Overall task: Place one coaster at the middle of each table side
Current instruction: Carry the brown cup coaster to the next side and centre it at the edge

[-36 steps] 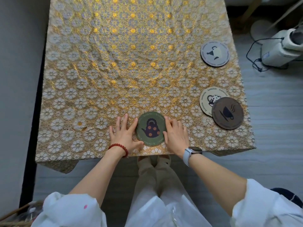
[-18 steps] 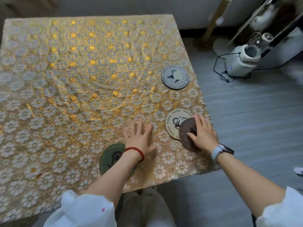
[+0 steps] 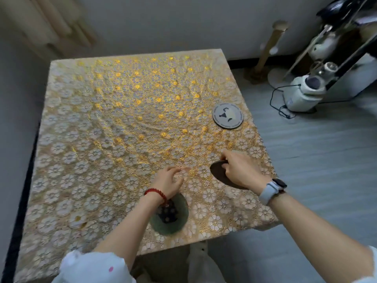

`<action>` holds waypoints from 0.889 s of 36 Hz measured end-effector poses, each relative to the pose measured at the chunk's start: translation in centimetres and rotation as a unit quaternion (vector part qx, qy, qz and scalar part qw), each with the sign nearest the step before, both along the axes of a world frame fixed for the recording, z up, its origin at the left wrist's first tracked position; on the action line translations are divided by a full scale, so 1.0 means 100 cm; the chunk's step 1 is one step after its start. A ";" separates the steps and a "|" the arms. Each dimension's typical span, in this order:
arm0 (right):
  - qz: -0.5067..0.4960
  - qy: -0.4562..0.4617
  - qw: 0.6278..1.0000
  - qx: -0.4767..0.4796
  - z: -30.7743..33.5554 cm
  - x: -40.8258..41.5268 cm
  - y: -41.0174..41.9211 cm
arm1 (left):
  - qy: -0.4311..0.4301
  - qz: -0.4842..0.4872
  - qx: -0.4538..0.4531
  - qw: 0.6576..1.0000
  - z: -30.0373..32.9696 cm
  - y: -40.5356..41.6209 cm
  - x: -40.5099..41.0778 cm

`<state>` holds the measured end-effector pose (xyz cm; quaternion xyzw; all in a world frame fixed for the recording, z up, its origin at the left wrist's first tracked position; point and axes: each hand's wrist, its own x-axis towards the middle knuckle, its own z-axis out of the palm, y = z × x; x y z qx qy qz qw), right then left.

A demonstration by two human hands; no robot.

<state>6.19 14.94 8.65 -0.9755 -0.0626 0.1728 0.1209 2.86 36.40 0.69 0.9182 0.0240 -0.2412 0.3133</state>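
Note:
A table under a gold floral cloth [image 3: 106,123] fills the head view. A green teapot coaster [image 3: 175,221] lies by the near edge, partly under my left wrist. A grey coaster [image 3: 228,115] lies near the right edge. My right hand [image 3: 241,172] grips a dark brown coaster [image 3: 217,173] by its edge, near the right front corner; the coaster looks tilted off the cloth. My left hand [image 3: 170,179] hovers beyond the green coaster, fingers loosely curled and empty. The cream coaster seen earlier is out of sight.
On the floor to the right stand a white appliance [image 3: 302,94] with a black cord and a wooden post on a round base [image 3: 267,48]. A wall runs close along the table's left side. My legs are under the near edge.
My left hand left the green coaster and drifted forward. My right hand closed on the brown coaster and raised its edge. The cream coaster beside it is no longer visible.

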 end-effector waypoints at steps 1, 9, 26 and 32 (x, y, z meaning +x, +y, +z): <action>-0.018 0.011 0.999 0.037 0.004 0.000 0.013 | -0.009 0.015 -0.007 1.000 0.006 0.015 -0.005; -0.092 0.153 0.945 0.273 0.008 -0.033 0.168 | -0.053 0.123 0.000 0.991 0.039 0.173 -0.070; -0.276 0.230 0.818 0.448 0.006 -0.170 0.497 | -0.015 0.252 0.024 0.967 0.081 0.518 -0.239; -0.279 0.217 0.817 0.455 0.009 -0.148 0.546 | -0.045 0.212 0.030 0.976 0.081 0.557 -0.216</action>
